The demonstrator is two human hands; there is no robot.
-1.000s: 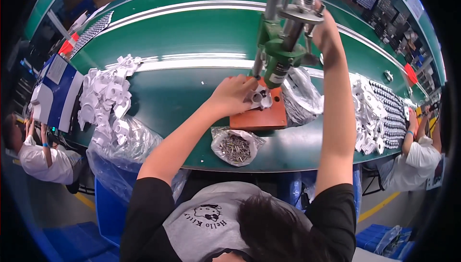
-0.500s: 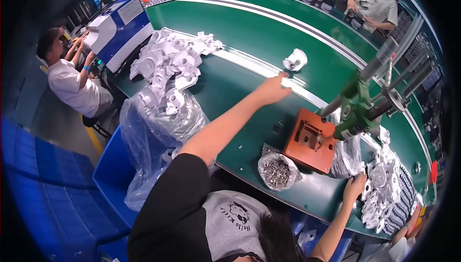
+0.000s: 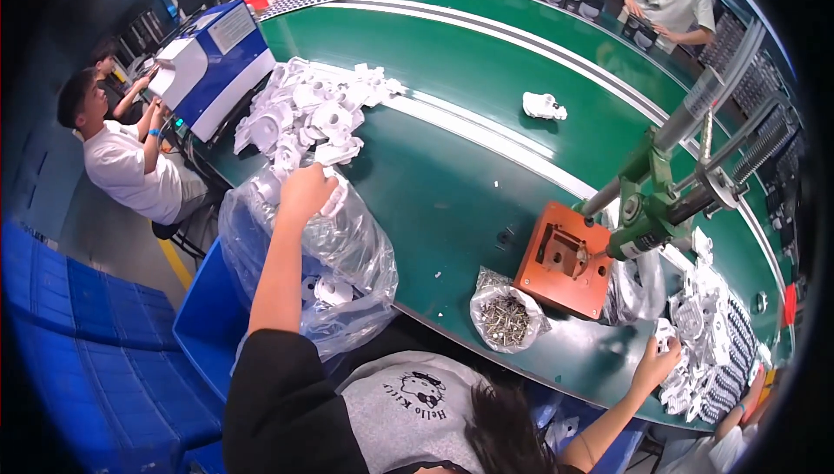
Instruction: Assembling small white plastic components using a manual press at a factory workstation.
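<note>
My left hand (image 3: 306, 193) is closed at the near edge of a heap of white plastic parts (image 3: 304, 105), with a white plastic part (image 3: 335, 198) at its fingertips. Below that hand, a clear plastic bag (image 3: 369, 257) hangs over a blue bin, with more white parts inside. At the right, my right hand (image 3: 657, 363) pinches a small white plastic piece (image 3: 665, 335) beside another pile of white parts (image 3: 708, 326). A single white part (image 3: 544, 106) lies on the green belt, apart from both hands.
An orange fixture block (image 3: 565, 261) sits under a green hand press (image 3: 647, 209). Nearer me is a bag of small metal pins (image 3: 506, 319). A blue-and-white machine (image 3: 213, 70) stands at the far left beside seated co-workers; another person is across the belt.
My left hand has swung left from beside the part on the belt to the white heap. That part lies turned differently. My right hand has shifted slightly and lifted a small white piece.
</note>
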